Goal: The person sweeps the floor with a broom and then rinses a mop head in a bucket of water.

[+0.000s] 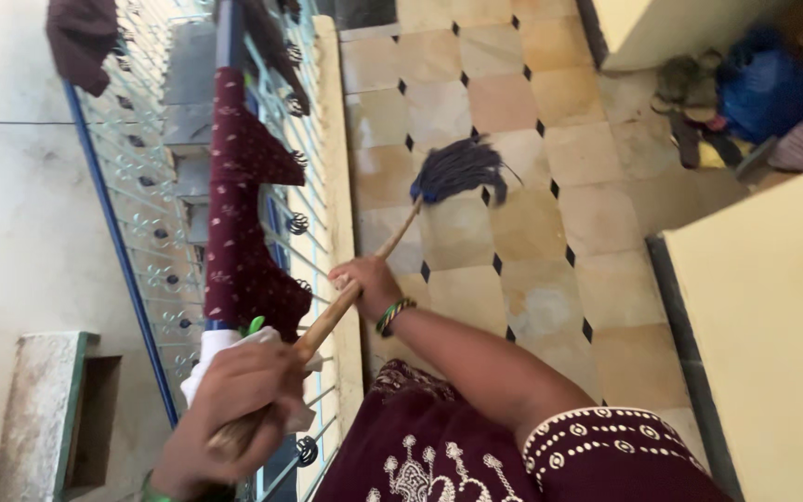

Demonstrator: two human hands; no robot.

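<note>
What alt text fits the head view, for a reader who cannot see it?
Both hands grip a wooden mop handle, the right hand ahead and the left hand near its end, with the dark mop head on the tiled floor. Maroon cloth hangs over a railing alongside.

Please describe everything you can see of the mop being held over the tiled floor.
The mop has a long, light brown handle that looks wooden and a head of dark grey-blue strings, bunched and spread on the beige tiled floor. It runs diagonally, head away from the person. The right hand grips the shaft midway; the left hand closes round the near end. Beside it stands a white railing draped with maroon cloth.
</note>
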